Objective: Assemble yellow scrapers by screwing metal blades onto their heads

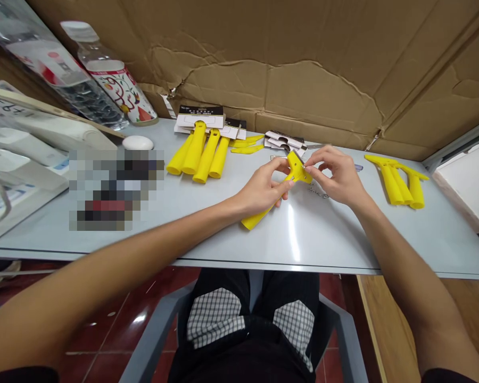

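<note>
My left hand (265, 183) is closed around the neck of a yellow plastic scraper (256, 218), whose handle slants down toward the table's front edge. The wide head, with a dark metal strip along its far edge, points away from me. At that head, my right hand (337, 173) has thumb and forefinger pinched together against the right side. Whatever sits in that pinch is too small to make out. Several tiny metal screws or nuts (317, 192) lie on the table just below my right fingers.
Yellow scraper handles with card labels (201, 146) lie left of centre, near thin yellow strips (247, 144) and stacked cards (284, 141). More yellow scrapers (397, 183) rest at right. Bottles (117, 88), a white oval object (138, 143) and white equipment (35, 154) occupy the left. Cardboard (263, 58) walls the back.
</note>
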`<action>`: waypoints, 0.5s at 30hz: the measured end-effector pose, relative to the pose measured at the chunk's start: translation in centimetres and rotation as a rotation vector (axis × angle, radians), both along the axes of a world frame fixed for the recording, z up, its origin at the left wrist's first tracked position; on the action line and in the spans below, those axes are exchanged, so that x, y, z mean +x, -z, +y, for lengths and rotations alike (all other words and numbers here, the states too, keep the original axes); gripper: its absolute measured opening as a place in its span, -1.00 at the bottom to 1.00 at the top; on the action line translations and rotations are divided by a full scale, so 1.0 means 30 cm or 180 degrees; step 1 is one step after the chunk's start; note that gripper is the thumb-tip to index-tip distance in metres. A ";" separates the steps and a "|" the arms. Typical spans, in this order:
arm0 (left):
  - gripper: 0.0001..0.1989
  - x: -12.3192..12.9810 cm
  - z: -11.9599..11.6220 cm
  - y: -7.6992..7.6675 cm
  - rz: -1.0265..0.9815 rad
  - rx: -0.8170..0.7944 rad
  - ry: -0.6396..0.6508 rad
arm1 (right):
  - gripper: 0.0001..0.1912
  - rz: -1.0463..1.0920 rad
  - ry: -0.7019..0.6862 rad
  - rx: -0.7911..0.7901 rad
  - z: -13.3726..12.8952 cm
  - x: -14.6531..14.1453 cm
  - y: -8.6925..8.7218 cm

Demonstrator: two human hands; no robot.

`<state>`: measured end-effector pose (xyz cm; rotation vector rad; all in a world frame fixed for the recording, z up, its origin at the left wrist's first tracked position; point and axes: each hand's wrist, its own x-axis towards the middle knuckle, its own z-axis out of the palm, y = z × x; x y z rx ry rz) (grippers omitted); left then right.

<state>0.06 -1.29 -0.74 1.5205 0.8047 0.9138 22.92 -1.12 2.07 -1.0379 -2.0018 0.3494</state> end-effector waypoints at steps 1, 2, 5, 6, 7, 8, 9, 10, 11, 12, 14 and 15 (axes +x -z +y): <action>-0.73 0.000 -0.003 0.000 0.0017 0.0025 -0.0003 | -0.88 0.0017 0.0027 0.0044 0.000 -0.008 0.008; -0.73 -0.001 -0.006 -0.001 0.0035 0.0047 -0.0009 | -0.88 0.0009 0.0055 0.0044 -0.001 -0.015 0.015; -0.73 -0.002 -0.018 -0.007 0.0051 0.0100 -0.0044 | -0.86 -0.0070 0.0208 -0.0083 -0.009 -0.031 0.022; -0.74 -0.003 -0.022 -0.009 0.0043 0.0116 -0.0057 | -0.86 -0.0089 0.0274 -0.0119 -0.013 -0.036 0.021; -0.75 -0.004 -0.025 -0.011 0.0038 0.0133 -0.0065 | -0.86 -0.0102 0.0327 -0.0146 -0.017 -0.042 0.020; -0.75 -0.004 -0.028 -0.012 0.0042 0.0152 -0.0071 | -0.86 -0.0103 0.0369 -0.0157 -0.021 -0.047 0.018; -0.75 -0.005 -0.030 -0.014 0.0056 0.0172 -0.0079 | -0.86 -0.0091 0.0403 -0.0162 -0.024 -0.051 0.015; -0.76 -0.005 -0.032 -0.015 0.0078 0.0191 -0.0086 | -0.86 -0.0089 0.0424 -0.0188 -0.027 -0.055 0.013; -0.76 -0.006 -0.034 -0.017 0.0104 0.0206 -0.0090 | -0.86 -0.0078 0.0450 -0.0221 -0.028 -0.058 0.011; -0.77 -0.006 -0.035 -0.019 0.0129 0.0219 -0.0094 | -0.86 -0.0058 0.0473 -0.0263 -0.029 -0.059 0.009; -0.77 -0.007 -0.038 -0.023 0.0166 0.0253 -0.0093 | -0.85 0.0014 0.0513 -0.0351 -0.029 -0.060 0.006; -0.77 -0.007 -0.040 -0.025 0.0179 0.0270 -0.0089 | -0.84 0.0045 0.0524 -0.0393 -0.029 -0.059 0.005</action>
